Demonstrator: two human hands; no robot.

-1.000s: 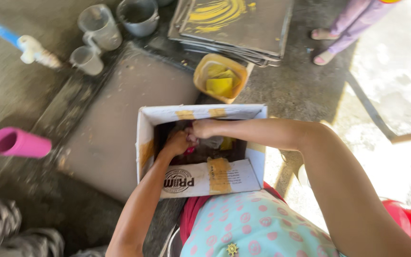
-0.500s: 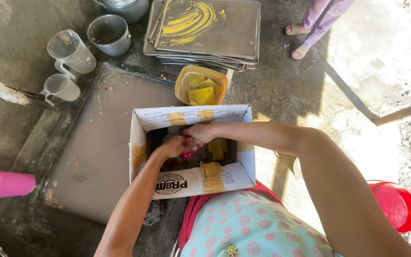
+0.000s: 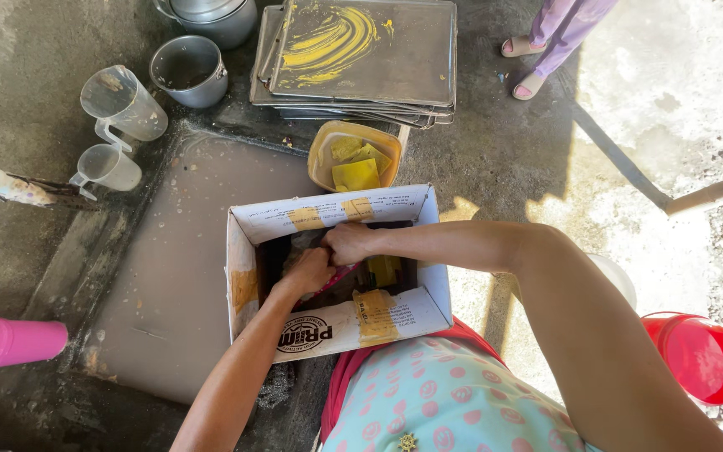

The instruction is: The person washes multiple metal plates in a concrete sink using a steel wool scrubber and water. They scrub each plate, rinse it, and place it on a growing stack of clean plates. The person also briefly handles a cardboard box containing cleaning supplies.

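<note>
An open cardboard box (image 3: 328,216) with taped flaps sits on the ground in front of me. Both hands reach down into it. My left hand (image 3: 308,272) grips something pink-red inside the box, mostly hidden. My right hand (image 3: 348,243) is closed in a fist just above it, on the same pink-red thing as far as I can see. A yellow object (image 3: 385,269) lies in the box to the right of the hands.
A yellow bowl (image 3: 321,159) with yellow pieces stands just behind the box. Stacked metal trays (image 3: 361,59) smeared yellow, metal pots (image 3: 188,71), two clear jugs (image 3: 123,105), a pink cup (image 3: 10,343), a red bucket (image 3: 700,356). Another person's feet (image 3: 529,63) at top right. A large flat tray (image 3: 177,276) lies left.
The view has shifted so the box sits lower and more central. Both hands stay inside the box, closer together than a second ago.
</note>
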